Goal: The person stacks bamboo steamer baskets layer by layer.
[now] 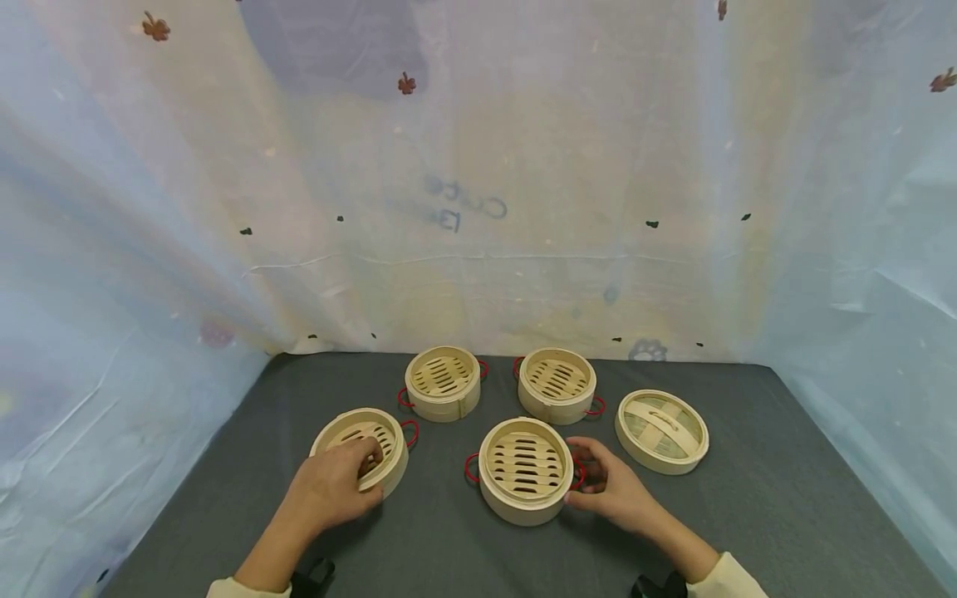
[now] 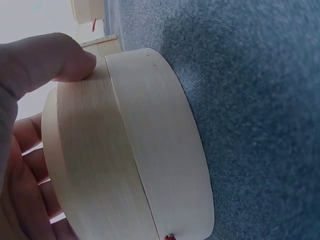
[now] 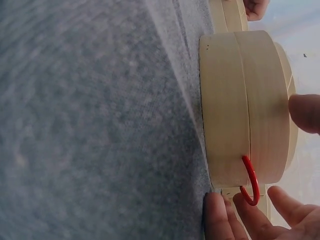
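At the left stands a round bamboo steamer basket (image 1: 396,477) with a slatted floor and a red handle. My left hand (image 1: 340,482) holds its near rim, fingers over the top; in the left wrist view the thumb (image 2: 75,62) presses the pale outer wall (image 2: 155,135). A second steamer basket (image 1: 526,498) stands front and centre, red handles at its sides. My right hand (image 1: 609,486) is at its right side, fingers loosely bent around the red handle (image 3: 254,182), thumb by the rim. Whether the right hand touches the basket is hard to tell.
Two more steamer baskets stand at the back, one left (image 1: 444,407) and one right (image 1: 557,407), both with red handles. A woven bamboo lid (image 1: 661,428) lies at the right. Beneath is a dark grey cloth (image 1: 755,498), and pale plastic sheeting (image 1: 561,208) hangs behind.
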A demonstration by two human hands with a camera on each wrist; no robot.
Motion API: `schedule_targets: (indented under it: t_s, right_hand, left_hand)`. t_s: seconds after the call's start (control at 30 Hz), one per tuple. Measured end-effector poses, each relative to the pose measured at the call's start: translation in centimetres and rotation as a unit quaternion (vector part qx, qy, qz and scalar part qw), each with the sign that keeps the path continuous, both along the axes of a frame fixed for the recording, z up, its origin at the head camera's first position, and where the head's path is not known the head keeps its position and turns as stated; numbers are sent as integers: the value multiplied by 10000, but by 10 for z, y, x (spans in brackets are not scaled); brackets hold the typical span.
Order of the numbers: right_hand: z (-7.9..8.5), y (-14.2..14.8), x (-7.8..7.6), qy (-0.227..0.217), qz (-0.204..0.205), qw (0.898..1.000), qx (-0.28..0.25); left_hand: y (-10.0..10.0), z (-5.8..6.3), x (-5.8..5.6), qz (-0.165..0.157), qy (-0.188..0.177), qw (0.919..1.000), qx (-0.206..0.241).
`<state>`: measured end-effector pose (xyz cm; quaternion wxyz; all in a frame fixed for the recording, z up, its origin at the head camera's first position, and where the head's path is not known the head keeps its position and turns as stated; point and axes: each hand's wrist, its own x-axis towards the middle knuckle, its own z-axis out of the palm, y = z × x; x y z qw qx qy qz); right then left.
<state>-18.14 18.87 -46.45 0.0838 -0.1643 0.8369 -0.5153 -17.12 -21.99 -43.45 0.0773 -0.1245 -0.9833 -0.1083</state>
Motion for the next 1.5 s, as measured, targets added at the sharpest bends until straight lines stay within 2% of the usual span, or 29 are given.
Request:
schedule_targets:
  t_s: [0.47, 0.73, 0.93, 1.3, 1.5]
  right_hand:
    - [-1, -1, -4, 12, -2, 9999, 169]
    - [-2, -1, -4, 51, 96, 9999, 80]
    - [-1, 0, -4, 79, 184, 9998, 34]
    - [-2, 0, -3, 50, 292, 9995, -115]
    - [-2, 1, -3, 30, 324, 9994, -125]
  left_hand:
    - [3, 3, -1, -83, -175, 9998, 70]
    - [2, 0, -2, -103, -119, 9999, -21]
    - [2, -1, -2, -238, -24, 9997, 0]
    - [-3, -4, 1, -587, 567, 9965, -168]
    - [-3, -1, 3, -707, 1118, 9910, -198]
